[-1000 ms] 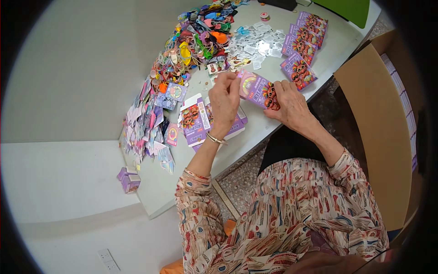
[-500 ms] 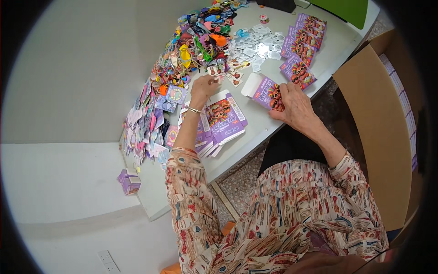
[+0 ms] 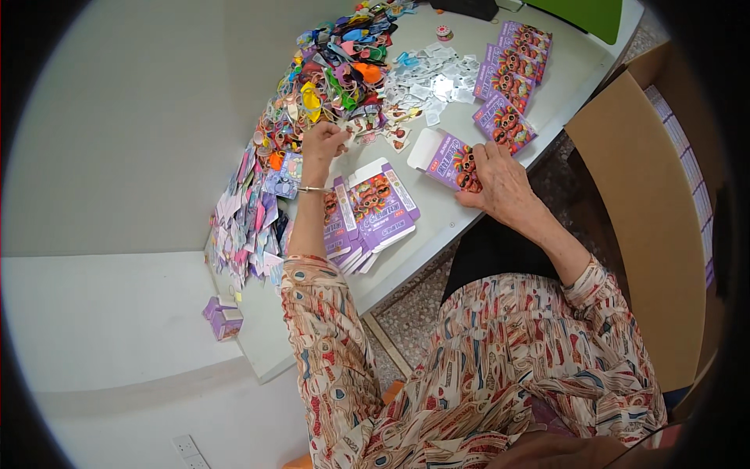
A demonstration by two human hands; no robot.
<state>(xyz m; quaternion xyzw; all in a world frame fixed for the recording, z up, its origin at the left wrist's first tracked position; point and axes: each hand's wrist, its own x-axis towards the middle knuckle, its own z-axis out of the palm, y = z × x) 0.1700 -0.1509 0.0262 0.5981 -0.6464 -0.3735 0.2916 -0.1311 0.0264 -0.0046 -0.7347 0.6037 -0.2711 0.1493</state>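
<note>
My right hand [image 3: 504, 181] grips a small purple carton [image 3: 444, 159] with a printed picture of cartoon figures. Its white end flap [image 3: 424, 147] stands open toward the left. My left hand [image 3: 319, 148] is at the edge of the pile of colourful small trinkets [image 3: 344, 78], fingers drawn together; whether something is between them is too small to make out. Small printed cards [image 3: 397, 137] lie just right of its fingertips. Below, flattened purple cartons [image 3: 381, 207] are stacked near the table's front edge.
Filled-out purple cartons [image 3: 512, 66] stand in a row at the back right. Clear plastic pieces [image 3: 433, 78] lie mid-table, with packets [image 3: 244, 215] heaped at left. A big cardboard box [image 3: 637, 227] stands on the right; a small purple box [image 3: 224, 322] sits beyond the left corner.
My left hand has moved left, away from the printed cards toward the trinket pile. My right hand still holds the carton in nearly the same place.
</note>
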